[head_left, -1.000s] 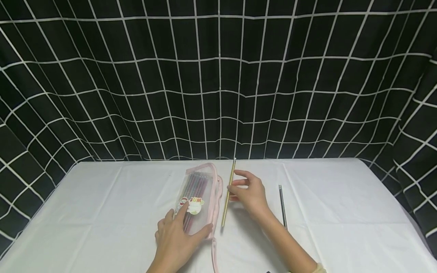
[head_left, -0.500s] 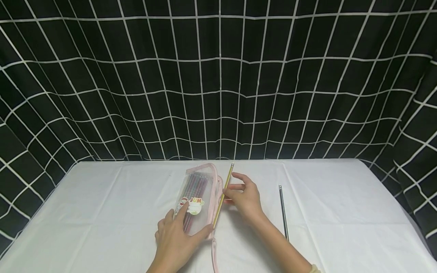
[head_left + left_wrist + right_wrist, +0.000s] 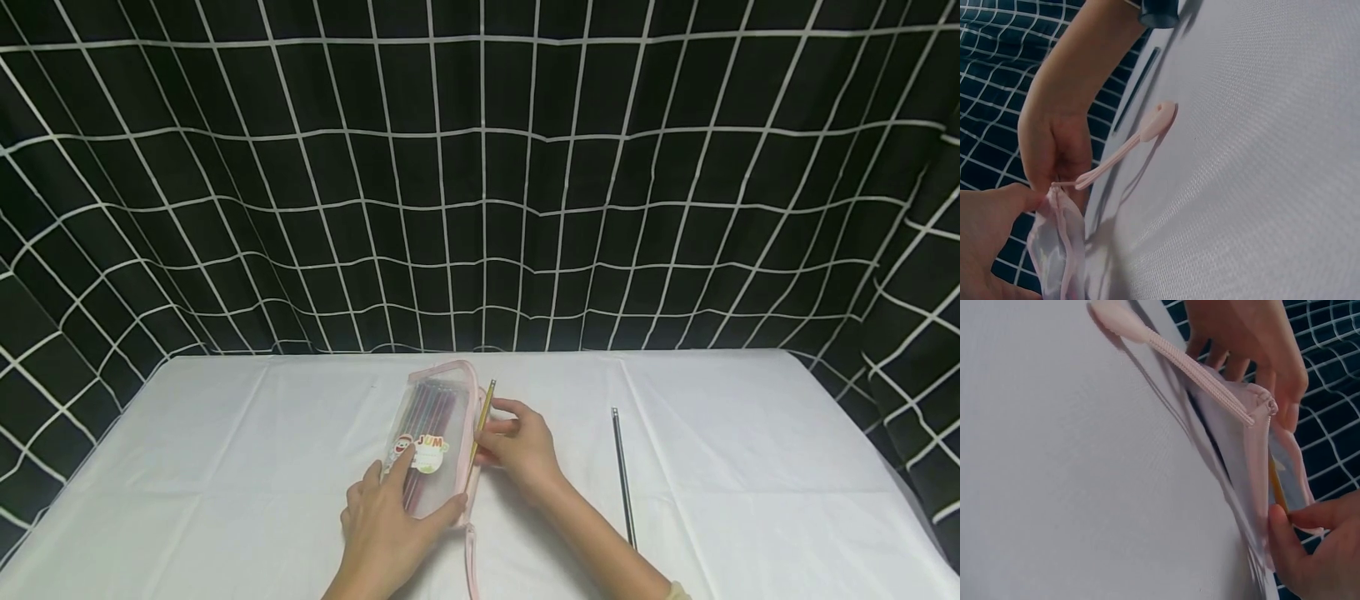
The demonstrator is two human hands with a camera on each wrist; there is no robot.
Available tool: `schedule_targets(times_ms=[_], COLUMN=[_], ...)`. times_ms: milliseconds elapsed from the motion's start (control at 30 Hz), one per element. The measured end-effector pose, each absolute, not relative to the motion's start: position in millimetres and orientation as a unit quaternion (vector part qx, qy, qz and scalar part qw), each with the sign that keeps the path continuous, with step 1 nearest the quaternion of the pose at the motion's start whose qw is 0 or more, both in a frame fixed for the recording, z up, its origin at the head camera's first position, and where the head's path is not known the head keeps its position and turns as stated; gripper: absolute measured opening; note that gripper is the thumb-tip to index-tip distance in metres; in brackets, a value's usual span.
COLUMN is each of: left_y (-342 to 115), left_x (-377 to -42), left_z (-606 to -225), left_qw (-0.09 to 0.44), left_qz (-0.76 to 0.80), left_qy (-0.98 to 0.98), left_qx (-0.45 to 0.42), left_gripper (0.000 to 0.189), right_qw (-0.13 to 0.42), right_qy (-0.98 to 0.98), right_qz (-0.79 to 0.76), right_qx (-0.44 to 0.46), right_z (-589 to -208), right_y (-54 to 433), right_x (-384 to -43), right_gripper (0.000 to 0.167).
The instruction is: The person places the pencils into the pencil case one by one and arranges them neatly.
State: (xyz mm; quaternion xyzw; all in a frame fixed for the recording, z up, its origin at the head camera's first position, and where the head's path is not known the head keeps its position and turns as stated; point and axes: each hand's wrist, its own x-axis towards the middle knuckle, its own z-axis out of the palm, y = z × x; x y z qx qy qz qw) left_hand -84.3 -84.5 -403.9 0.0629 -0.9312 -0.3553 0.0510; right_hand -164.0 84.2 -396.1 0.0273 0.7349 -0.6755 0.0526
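Observation:
A clear pencil case (image 3: pixel 473 400) with pink edging and a printed label lies on the white tabletop, several pencils (image 3: pixel 429 412) inside. My left hand (image 3: pixel 390 521) holds its near end, the thumb at the zipper edge and a finger on the label. In my right hand (image 3: pixel 522 446) a yellow pencil (image 3: pixel 485 410) is pinched between thumb and fingers. The right wrist view has this yellow pencil (image 3: pixel 1277 487) slanting into the case's open side, its lower end hidden inside. From the case's near corner trails a pink wrist strap (image 3: pixel 1159 122).
A dark pencil (image 3: pixel 622 475) lies to the right on the white cloth (image 3: pixel 225 467), beyond my right forearm. Black cloth (image 3: pixel 480 167) with a white grid hangs behind and at both sides.
My right hand has moved left and toward me, bringing the yellow pencil from beside the case into its open side. My left hand and the case have stayed in place.

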Motion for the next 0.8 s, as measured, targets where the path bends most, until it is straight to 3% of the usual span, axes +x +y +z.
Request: schedule_targets(times_ms=[800], left_y=[-84.9], left_x=[-85.5], left_z=[-406.3], left_qw=[0.055], left_qz=[-0.352], left_qy=[-0.933], left_qx=[0.061], left_gripper=[0.095], right_qw=[0.065], right_qy=[0.739], right_qz=[-0.67], right_qx=[0.024], right_z=[-387.3], right_y=[97.9], right_x=[-165.9], right_gripper=[0.045])
